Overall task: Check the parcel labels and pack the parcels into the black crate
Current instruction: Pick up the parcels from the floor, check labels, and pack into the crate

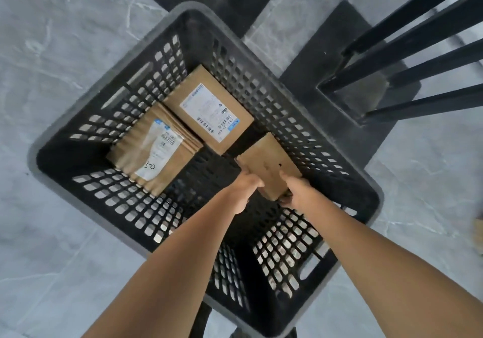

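Your black crate (pixel 274 97) stands on the grey floor (pixel 52 50). On its bottom a labelled box (pixel 209 110) lies at the far wall, with a labelled paper parcel (pixel 154 152) just beside it along the left wall. Your left hand (pixel 245 188) and right hand (pixel 298 191) grip the near end of a small box (pixel 269 165) by the right wall.

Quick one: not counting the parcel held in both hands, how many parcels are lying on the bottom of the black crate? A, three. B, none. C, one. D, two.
D: a labelled box and a labelled envelope lie side by side on the bottom of the black crate, while the left hand and right hand hold a third parcel inside it.
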A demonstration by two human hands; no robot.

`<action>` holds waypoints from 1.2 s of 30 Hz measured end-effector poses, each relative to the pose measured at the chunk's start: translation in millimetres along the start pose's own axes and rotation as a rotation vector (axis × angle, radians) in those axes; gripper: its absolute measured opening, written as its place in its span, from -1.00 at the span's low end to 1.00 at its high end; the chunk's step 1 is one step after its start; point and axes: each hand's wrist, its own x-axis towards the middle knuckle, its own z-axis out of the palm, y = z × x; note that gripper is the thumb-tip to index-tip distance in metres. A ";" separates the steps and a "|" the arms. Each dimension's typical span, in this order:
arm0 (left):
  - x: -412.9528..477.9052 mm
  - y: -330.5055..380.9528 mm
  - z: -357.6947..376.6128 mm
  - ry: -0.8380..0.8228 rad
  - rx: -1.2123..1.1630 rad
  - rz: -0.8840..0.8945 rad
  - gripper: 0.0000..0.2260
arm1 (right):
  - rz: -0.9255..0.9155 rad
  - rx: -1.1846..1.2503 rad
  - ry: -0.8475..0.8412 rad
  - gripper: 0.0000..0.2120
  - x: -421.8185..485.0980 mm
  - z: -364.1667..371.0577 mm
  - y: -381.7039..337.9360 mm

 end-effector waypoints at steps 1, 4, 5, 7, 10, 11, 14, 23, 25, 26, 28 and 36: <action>2.3 -0.7 2.5 0.010 -0.017 -0.005 -0.44 | 0.054 0.050 -0.094 -0.46 -0.5 0.1 3.3; 6.6 -0.8 3.0 0.005 0.001 0.017 -0.48 | -0.012 0.195 -0.119 -0.47 5.5 0.5 12.1; 6.4 0.1 -0.2 0.012 0.046 0.034 -0.49 | -0.060 0.219 -0.109 -0.42 6.7 0.6 16.2; 8.7 2.5 -11.6 0.082 0.137 0.073 -0.49 | -0.170 0.098 -0.139 -0.30 4.8 2.0 20.9; 12.3 4.1 -27.8 0.151 0.226 0.076 -0.47 | -0.240 -0.021 -0.214 -0.27 0.3 10.3 7.1; 11.1 5.6 -28.9 0.134 0.259 0.055 -0.48 | -0.207 0.029 -0.218 -0.29 -0.2 13.5 -1.6; 6.1 12.3 -25.0 0.077 0.359 0.030 -0.54 | -0.109 0.196 -0.230 -0.41 -6.2 20.9 -20.8; -92.5 39.8 -42.3 0.175 0.650 0.098 -0.61 | -0.177 -0.259 -0.005 -0.59 -80.0 -31.8 19.1; -136.8 50.2 -49.8 0.165 0.687 0.092 -0.63 | -0.221 -0.347 0.022 -0.74 -125.0 -54.5 28.1; -161.2 57.4 -52.4 0.156 0.690 0.094 -0.63 | -0.256 -0.405 0.029 -0.76 -149.4 -63.7 29.3; -214.4 77.4 -57.6 0.142 0.687 0.115 -0.64 | -0.313 -0.504 -0.035 -0.76 -200.8 -75.5 21.2; -451.7 227.6 -31.6 0.220 0.953 0.414 -0.73 | -0.639 -0.311 -0.368 -0.85 -478.7 -109.3 -114.2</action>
